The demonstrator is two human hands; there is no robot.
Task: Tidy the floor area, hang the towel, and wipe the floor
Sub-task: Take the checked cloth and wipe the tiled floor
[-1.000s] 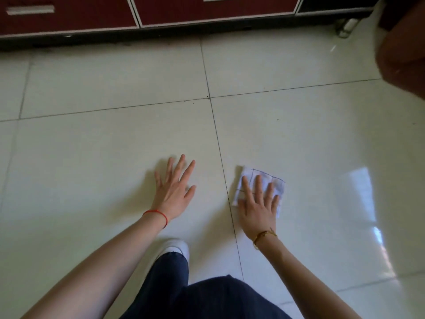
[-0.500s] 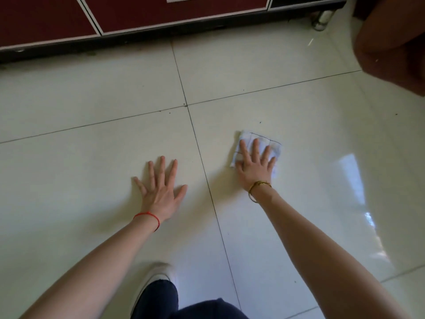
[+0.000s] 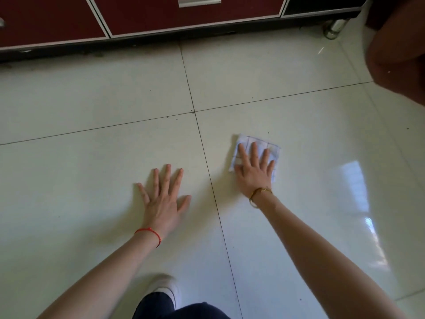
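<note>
Since a moment ago, both hands have slid away from the body, and the right hand with its cloth has moved further out and to the right, away from the dark line between the tiles. Closest of all, a dark trouser leg (image 3: 161, 305) and a white shoe (image 3: 169, 287) show at the bottom edge. Next comes the left hand (image 3: 163, 199), flat on the floor (image 3: 92, 180) with its fingers spread wide and holding nothing. It has a red string (image 3: 150, 233) round its wrist. A bit further out, on the other side of the tile line, the right hand (image 3: 254, 172) lies flat on top of a small folded cloth (image 3: 259, 143). Its fingers are straight and press the cloth down onto the pale tile; they do not curl round it. The cloth is white with thin dark lines in squares. A gold bracelet (image 3: 258, 192) sits on that wrist. A bright patch of light shines on the tile to the right. Far off, dark red cabinet doors (image 3: 184, 17) run along the top, with a silver handle (image 3: 199, 1) on one. A big brown shape (image 3: 397, 49) fills the top right corner, but I cannot tell what it is.
</note>
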